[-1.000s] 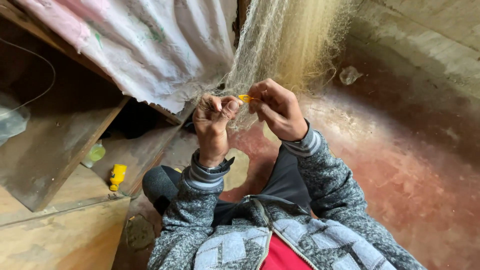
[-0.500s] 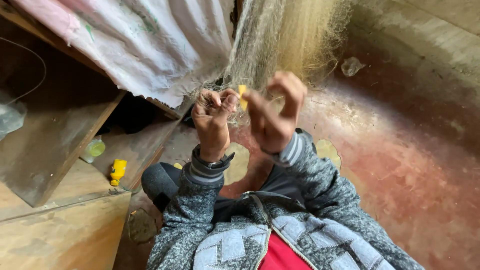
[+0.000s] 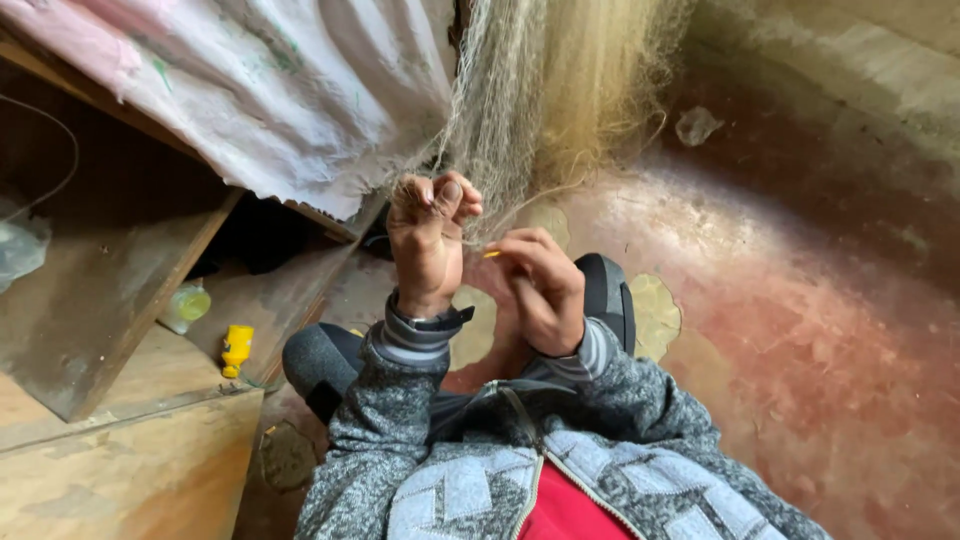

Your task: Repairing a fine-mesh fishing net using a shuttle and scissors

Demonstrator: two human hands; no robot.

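Observation:
A pale, fine fishing net (image 3: 540, 90) hangs down in front of me. My left hand (image 3: 428, 238) is raised with its fingers pinched on a bunch of the net's strands. My right hand (image 3: 540, 290) sits lower and to the right, closed around a small yellow netting needle (image 3: 491, 254) whose tip shows beside the fingers. Both wrists come out of grey knitted sleeves, and my knees in dark trousers lie below the hands.
A pink-white sheet (image 3: 260, 80) drapes over wooden boards (image 3: 90, 300) at left. A small yellow object (image 3: 237, 348) and a pale round container (image 3: 186, 306) lie on the lower board. The reddish concrete floor (image 3: 800, 330) spreads right, with a concrete wall behind.
My right hand has dropped from beside the left hand at the net to a lower spot, carrying the yellow needle down. The left hand stays pinched on the net.

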